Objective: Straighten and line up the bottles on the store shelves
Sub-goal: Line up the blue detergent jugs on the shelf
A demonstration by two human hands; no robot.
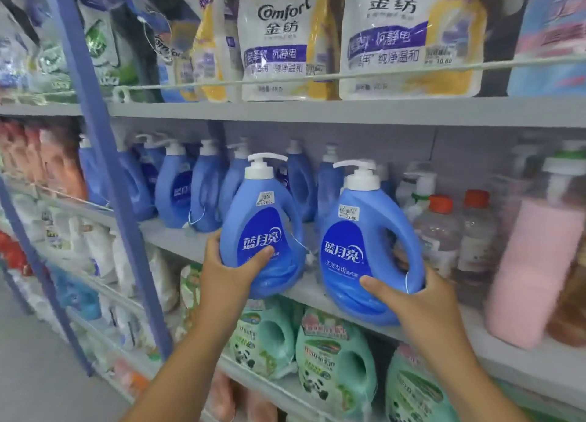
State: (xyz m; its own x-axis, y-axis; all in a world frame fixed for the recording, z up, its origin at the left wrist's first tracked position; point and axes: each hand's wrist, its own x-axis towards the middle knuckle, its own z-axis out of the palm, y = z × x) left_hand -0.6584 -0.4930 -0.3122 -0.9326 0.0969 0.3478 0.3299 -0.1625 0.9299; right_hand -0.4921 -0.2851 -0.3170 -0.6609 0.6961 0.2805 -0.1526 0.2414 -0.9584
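Head view looks along a grey store shelf (317, 290) where two blue pump bottles stand at the front edge. The left hand (228, 266) grips the left blue bottle (258, 231) low on its body: the thumb lies across the front just under the dark blue label, and the other fingers curl round the far left side, mostly hidden. That bottle leans a little to the left and its base overhangs the shelf lip. The right hand (409, 298) holds the right blue bottle (364, 253) near its base, thumb pressed on the front below the label, the remaining fingers wrapped behind the handle side where they cannot be seen. This bottle also sits at the very front edge, its base past the lip, its white pump spout pointing left. Each bottle carries a small price sticker on its shoulder, and the two stand near each other without touching.

Behind them, further back on the same shelf, a row of blue pump bottles (177, 193) stands unevenly, some turned at different angles. Just to the right of the held bottles are clear bottles with orange caps (444, 228), then a pink bottle (532, 269) close to the camera and blurred. On the shelf above stand white and yellow refill pouches (279, 41) behind a thin rail. The shelf below holds green detergent jugs (333, 358). A blue upright post (104, 155) of the rack crosses the left side of the view.
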